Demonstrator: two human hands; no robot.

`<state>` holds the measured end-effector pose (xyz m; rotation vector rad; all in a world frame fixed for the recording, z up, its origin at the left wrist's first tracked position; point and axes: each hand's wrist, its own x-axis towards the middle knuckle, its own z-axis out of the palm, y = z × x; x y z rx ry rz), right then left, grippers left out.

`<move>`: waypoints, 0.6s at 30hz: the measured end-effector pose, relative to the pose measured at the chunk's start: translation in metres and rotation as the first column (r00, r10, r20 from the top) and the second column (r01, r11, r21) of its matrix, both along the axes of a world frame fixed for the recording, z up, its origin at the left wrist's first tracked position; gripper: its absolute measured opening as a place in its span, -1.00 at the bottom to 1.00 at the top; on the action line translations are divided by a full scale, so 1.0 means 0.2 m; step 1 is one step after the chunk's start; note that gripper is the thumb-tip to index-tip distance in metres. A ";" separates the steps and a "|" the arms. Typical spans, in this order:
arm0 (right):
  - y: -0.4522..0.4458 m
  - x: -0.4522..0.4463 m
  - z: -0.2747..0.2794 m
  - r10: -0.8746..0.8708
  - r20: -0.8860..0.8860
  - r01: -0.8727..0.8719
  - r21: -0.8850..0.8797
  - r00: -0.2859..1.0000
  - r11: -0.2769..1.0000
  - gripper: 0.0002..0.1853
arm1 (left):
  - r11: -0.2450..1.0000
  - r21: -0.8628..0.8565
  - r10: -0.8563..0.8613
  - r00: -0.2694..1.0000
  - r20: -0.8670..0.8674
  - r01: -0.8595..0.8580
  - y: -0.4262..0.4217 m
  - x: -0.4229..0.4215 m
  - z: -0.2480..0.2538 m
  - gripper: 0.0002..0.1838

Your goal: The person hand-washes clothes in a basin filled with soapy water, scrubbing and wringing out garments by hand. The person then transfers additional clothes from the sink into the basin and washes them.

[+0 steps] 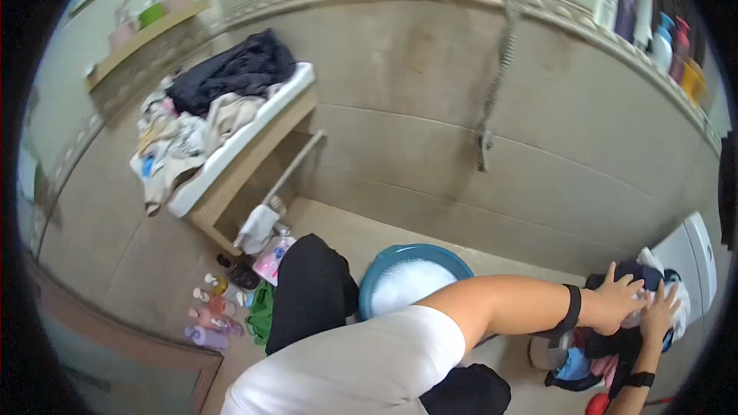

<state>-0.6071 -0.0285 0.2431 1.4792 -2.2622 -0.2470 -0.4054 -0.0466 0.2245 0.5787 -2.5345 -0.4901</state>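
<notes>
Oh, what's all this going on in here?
A person has both hands on a pile of clothes at the right: the left hand and the right hand lie close together on it, fingers spread. A blue-green basin of white foam stands on the floor nearby, with neither hand in it. More laundry is heaped on the stand at the left, with bottles on the floor below.

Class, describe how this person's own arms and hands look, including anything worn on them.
The left hand and right hand are ungloved. Near each wrist sits a dark strap: left strap, right strap. A short white sleeve shows on the left side; the right sleeve is out of view.
</notes>
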 end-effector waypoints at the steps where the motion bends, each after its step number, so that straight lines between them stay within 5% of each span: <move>1: -0.01 0.04 0.01 0.022 -0.008 -0.022 -0.007 1.000 1.000 -0.45 | 0.999 -0.050 0.010 1.000 -0.012 -0.011 0.01 0.11 0.02 -0.19; 4: -0.04 0.22 -0.01 0.322 0.102 -0.299 -0.193 0.941 0.934 -0.42 | 1.000 0.000 0.028 0.999 0.028 -0.028 0.02 0.47 0.17 -0.26; 5: -0.03 0.36 0.01 0.636 0.112 -0.586 -0.296 0.763 0.755 -0.39 | 0.998 -0.014 0.065 0.996 0.057 -0.065 0.00 0.59 0.19 -0.31; 7: 0.10 0.84 0.13 0.762 0.283 -0.694 -0.314 0.583 0.647 -0.36 | 0.984 -0.046 0.177 0.982 0.066 -0.174 -0.01 0.82 0.19 -0.35; 10: 0.18 1.33 0.23 0.877 0.408 -0.802 -0.418 0.253 0.426 -0.34 | 0.946 -0.100 0.323 0.928 0.188 -0.309 0.03 1.27 0.28 -0.35; 18: 0.30 2.28 0.46 0.933 0.349 -0.875 -0.474 -0.088 0.094 -0.32 | 0.621 -0.312 0.777 0.512 0.367 -0.719 0.25 2.41 0.70 -0.27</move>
